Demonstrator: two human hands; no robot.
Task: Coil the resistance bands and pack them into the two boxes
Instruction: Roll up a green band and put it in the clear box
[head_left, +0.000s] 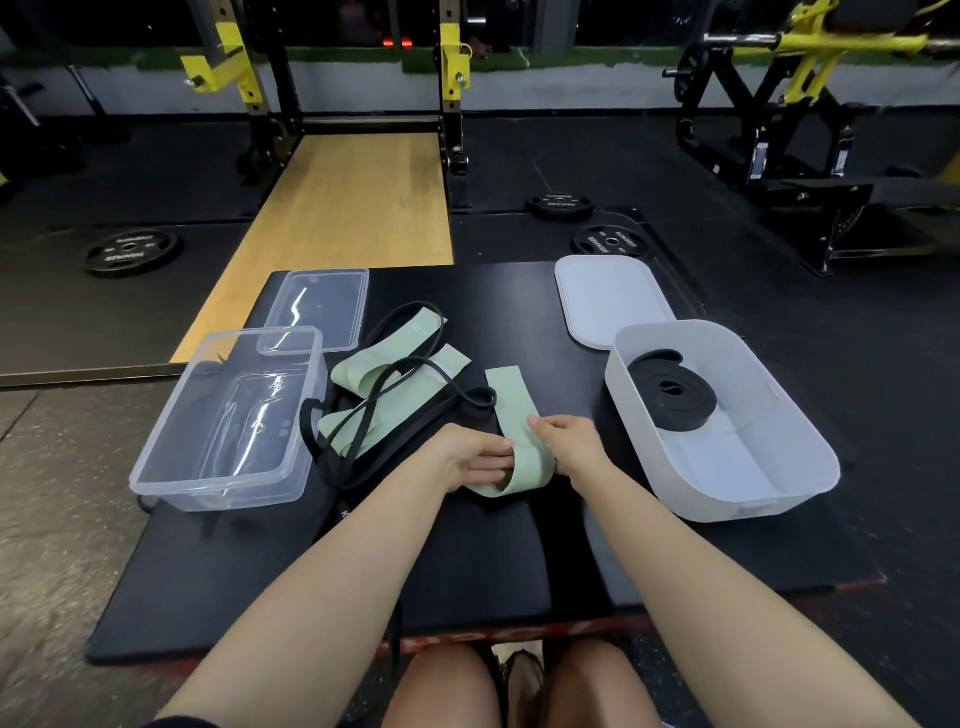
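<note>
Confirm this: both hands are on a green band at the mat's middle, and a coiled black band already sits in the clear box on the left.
Wrong box. The head view shows the coiled black band in the white box on the right; the clear box holds no band. Both the left hand and right hand do hold the green band.

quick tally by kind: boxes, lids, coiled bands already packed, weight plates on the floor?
Boxes: 2, the clear box and the white box
Lids: 2, the clear lid and the white lid
Coiled bands packed: 1, the black coil in the white box
Weight plates: 3, at and
Total: 8
</note>
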